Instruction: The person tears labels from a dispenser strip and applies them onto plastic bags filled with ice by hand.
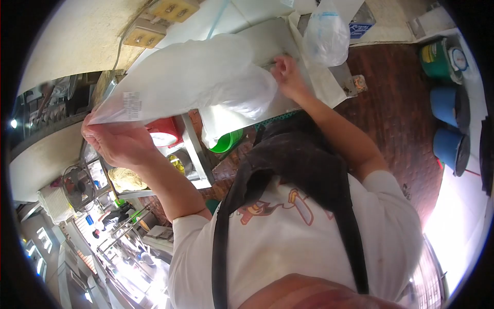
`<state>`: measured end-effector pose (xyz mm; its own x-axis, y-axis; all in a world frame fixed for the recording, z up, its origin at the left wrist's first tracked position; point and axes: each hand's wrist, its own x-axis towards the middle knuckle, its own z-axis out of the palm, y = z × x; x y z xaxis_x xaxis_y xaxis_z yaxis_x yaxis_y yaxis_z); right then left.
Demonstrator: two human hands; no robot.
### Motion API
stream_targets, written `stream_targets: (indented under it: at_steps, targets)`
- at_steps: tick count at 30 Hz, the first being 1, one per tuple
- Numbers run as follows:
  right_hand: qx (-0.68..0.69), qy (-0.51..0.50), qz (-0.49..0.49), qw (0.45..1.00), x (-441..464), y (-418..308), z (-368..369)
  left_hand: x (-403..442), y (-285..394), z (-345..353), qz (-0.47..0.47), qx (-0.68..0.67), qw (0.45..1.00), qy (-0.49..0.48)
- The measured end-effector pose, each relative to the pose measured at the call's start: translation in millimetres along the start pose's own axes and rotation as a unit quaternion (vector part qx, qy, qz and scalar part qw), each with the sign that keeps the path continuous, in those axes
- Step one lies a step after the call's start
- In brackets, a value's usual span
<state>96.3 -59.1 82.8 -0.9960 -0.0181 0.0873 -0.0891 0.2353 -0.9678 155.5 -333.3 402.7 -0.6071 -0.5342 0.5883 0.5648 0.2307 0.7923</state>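
Here, plastic bag [180,77]: I have it stretched out long, whitish and see-through, between my two hands and above the work surface; a printed block shows near its left end
left hand [121,144]: I see its fingertips and thumb pressed together, pinching the narrow end of the plastic bag
right hand [289,77]: I see it at the bag's wider, crumpled end, fingers curled in; I cannot tell whether they grip the film or only rest beside it
work surface [280,36]: pale, running under and beyond the bag; my right hand is over it
second bag [327,38]: clear and bunched up, to the right of my right hand, near a blue box [362,28]
below the bag: I make out a red container [172,129] and, to its right, a green tub [226,141]
floor [383,92]: reddish brown, off to my right; a green bucket [437,62] and two blue buckets [446,105] stand along its far side
clothing: I look down on a black apron [303,154] over a white shirt [283,247]
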Motion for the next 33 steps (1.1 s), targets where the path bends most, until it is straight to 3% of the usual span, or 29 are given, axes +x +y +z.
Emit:
stream_targets:
  at_steps: [2,5,8,9,11,12,14,17,19,20,22,25,26,29,30,32,33]
  targets:
    - [0.02,0.018,-0.059,0.998,10,-50,-16,-16,3,17,-0.011,-0.033,0.998,-0.055]
    - [0.181,-0.239,0.134,0.944,18,-111,-43,-27,0,28,-0.018,-0.114,0.981,-0.156]
    - [0.093,-0.283,0.227,0.927,17,-151,-53,-38,9,61,0.008,-0.228,0.943,-0.242]
    - [0.238,-0.266,0.215,0.909,17,-152,-51,-37,18,74,-0.001,-0.256,0.917,-0.306]
    - [0.508,-0.227,0.169,0.813,20,-144,-48,-47,26,98,0.015,-0.277,0.888,-0.367]
    - [0.557,-0.201,0.199,0.781,22,-170,-66,-46,24,108,0.045,-0.296,0.858,-0.418]
    - [0.563,-0.189,0.168,0.787,32,-164,-89,-52,27,125,0.086,-0.303,0.822,-0.474]
    - [0.537,-0.151,0.156,0.815,32,-147,-127,-64,21,128,0.065,-0.283,0.852,-0.436]
    - [0.505,-0.114,0.156,0.841,28,-134,-155,-87,-5,134,-0.039,-0.249,0.928,-0.273]
    - [0.513,-0.154,0.13,0.834,29,-119,-167,-96,-18,140,-0.1,-0.223,0.95,-0.193]
    - [0.524,-0.227,0.079,0.817,28,-89,-184,-118,-50,157,-0.227,-0.154,0.947,-0.167]
    - [0.492,-0.181,0.092,0.846,26,-73,-200,-157,-83,175,-0.448,-0.103,0.845,-0.272]
    - [0.477,-0.162,0.099,0.858,27,-70,-204,-171,-96,181,-0.551,-0.166,0.775,-0.261]
    - [0.405,-0.099,0.111,0.902,45,-68,-211,-178,-108,202,-0.699,-0.246,0.585,-0.329]
    - [0.378,-0.088,0.101,0.916,55,-76,-210,-180,-110,208,-0.689,-0.273,0.58,-0.337]
    - [0.469,-0.095,0.136,0.867,82,-59,-209,-178,-115,217,-0.664,-0.326,0.576,-0.349]
    - [0.578,-0.11,0.183,0.788,99,-53,-204,-174,-121,218,-0.656,-0.341,0.583,-0.338]
